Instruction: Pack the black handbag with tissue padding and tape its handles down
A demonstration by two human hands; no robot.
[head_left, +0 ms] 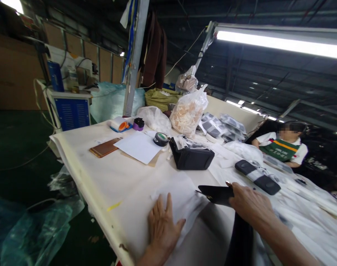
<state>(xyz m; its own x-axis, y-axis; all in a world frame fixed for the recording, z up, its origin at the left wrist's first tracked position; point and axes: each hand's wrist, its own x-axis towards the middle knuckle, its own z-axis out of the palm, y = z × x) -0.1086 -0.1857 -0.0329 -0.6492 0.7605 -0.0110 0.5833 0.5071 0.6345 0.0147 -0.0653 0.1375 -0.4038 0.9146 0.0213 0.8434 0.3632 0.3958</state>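
Low in the middle of the frame, we see our left hand [164, 225] palm down with its fingers spread wide, over a thin white sheet [185, 184] on the white-covered table [98, 177]; it grips nothing. In the lower right, our right hand [250, 203] is closed around one end of a flat black flap [216, 195] with small metal fittings, whose free end points left above the sheet. A dark length [238, 240] hangs below that hand to the bottom edge; we cannot tell whether it joins the flap.

At centre we have a boxy black bag [194, 159] with white wrapping at its top, and a black tape roll [161, 139] just beside it. Left of these lie a sheet of white paper [140, 146] and a flat brown case [104, 147]. Behind the bag stands a clear plastic bag [189, 112] of pale pieces. Right of centre, we find a long black case [257, 177] with a pale band around it. At the right, a co-worker in a green apron [279, 150] is at the table's far side.
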